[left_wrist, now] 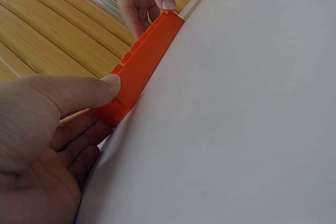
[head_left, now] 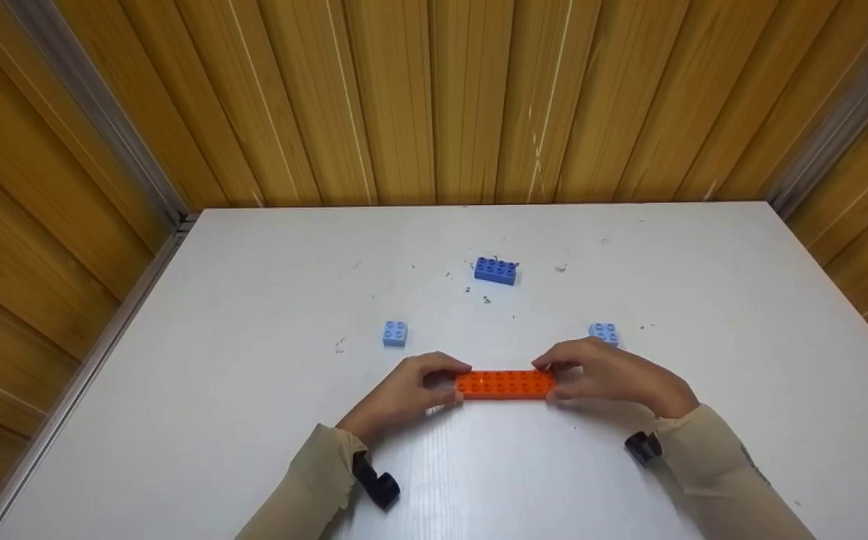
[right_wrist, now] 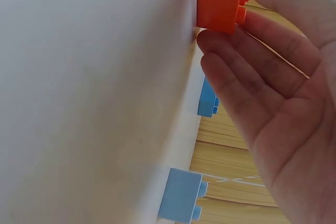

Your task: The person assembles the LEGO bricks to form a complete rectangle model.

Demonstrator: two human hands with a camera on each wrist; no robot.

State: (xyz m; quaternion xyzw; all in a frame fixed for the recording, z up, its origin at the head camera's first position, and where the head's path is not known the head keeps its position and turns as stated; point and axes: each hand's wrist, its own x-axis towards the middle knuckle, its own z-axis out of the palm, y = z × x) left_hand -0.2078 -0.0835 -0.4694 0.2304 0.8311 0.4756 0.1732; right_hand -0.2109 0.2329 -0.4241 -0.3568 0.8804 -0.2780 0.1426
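A long orange toy building brick (head_left: 505, 384) with studs on top lies flat on the white table, level with the front of my body. At its left end my left hand (head_left: 411, 391) pinches it between thumb and fingers. My right hand (head_left: 614, 375) pinches the opposite end in the same way. The left wrist view shows the left thumb on the side of the orange brick (left_wrist: 144, 59). Just beyond the right hand sits a small light blue brick (head_left: 603, 333), partly covered by that hand. Another light blue brick (head_left: 395, 334) stands beyond the left hand.
Farther back on the table (head_left: 268, 300) lies a darker blue brick (head_left: 495, 271), longer than the light blue ones. Small dark marks are scattered around it. Wood-patterned panels (head_left: 471, 105) rise behind the table and at both sides.
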